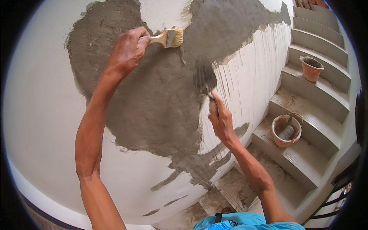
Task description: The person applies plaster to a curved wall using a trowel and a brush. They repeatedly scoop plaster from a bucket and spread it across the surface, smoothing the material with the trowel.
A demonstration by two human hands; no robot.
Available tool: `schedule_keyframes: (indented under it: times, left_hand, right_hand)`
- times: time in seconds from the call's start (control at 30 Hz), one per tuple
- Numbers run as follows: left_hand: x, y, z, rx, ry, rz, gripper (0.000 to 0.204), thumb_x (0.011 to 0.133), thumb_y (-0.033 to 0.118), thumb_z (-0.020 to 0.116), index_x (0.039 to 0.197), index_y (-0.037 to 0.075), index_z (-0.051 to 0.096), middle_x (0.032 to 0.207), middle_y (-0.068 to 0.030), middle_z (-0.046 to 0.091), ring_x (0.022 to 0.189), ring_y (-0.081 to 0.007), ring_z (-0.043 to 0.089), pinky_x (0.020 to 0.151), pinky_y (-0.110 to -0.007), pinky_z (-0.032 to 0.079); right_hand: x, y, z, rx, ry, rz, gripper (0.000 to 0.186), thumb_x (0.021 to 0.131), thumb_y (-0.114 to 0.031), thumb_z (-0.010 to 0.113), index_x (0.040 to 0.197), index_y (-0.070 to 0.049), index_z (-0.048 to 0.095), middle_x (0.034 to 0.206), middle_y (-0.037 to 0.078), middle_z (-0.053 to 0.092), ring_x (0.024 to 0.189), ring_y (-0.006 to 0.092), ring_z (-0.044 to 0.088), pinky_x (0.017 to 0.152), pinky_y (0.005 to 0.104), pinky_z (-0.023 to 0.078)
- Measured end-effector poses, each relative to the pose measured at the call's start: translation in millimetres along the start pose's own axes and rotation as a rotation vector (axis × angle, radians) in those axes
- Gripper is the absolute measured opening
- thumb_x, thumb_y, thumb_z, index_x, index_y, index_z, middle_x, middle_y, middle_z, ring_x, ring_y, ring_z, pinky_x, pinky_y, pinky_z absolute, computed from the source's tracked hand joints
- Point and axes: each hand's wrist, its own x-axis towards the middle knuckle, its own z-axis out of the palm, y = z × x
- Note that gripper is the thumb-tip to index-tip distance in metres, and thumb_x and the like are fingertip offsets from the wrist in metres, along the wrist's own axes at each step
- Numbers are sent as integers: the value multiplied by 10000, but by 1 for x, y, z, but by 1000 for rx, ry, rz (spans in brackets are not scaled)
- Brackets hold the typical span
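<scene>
My left hand [129, 51] is closed round the wooden handle of a flat paintbrush [168, 38]. Its pale bristles point right, at the upper part of a grey mortar patch [145, 111] on the white wall [42, 103]. Lower and to the right, my right hand [222, 119] grips the handle of a trowel [204, 76]. The trowel's dark blade points up and lies close to the patch's right edge; whether it touches the wall I cannot tell. Grey drips run down the white wall right of the blade.
Concrete stairs [303, 103] climb along the right side. On one step stands an orange bucket [276, 132] with a cylindrical object inside. Higher up is a second orange bucket [315, 66]. A dark railing [333, 199] borders the lower right. Mortar stains mark the lower steps.
</scene>
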Motion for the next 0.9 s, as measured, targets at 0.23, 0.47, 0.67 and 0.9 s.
schedule_keyframes:
  times: [0.23,0.47,0.67,0.9]
  left_hand:
    - [-7,-10,-19,262,229,297,274,1034,257,515,973,18,635,653,-79,509,581,-150,447,570,-363,405]
    - [-73,10,-97,37,128,-60,263,1037,225,513,951,11,639,655,-17,436,587,-109,405,540,-310,345]
    - [-143,36,-121,-119,60,-450,256,1054,237,505,985,57,674,670,41,432,591,-44,355,514,-233,308]
    - [-185,28,-131,-149,28,-507,252,1051,234,517,1016,38,671,661,34,435,576,-41,345,501,-234,310]
  right_hand:
    - [53,-21,61,-105,129,-72,665,854,93,507,1487,-66,376,1004,214,588,871,357,623,767,449,541]
    - [6,-45,57,85,-235,-176,606,886,54,518,1470,-57,399,998,225,589,867,327,631,723,445,525]
    - [45,-35,13,-81,-176,20,603,881,24,526,1464,-35,385,838,222,638,692,357,646,597,476,503]
    - [63,-39,50,-354,-177,18,221,890,3,533,1098,17,462,804,227,598,690,342,628,618,467,504]
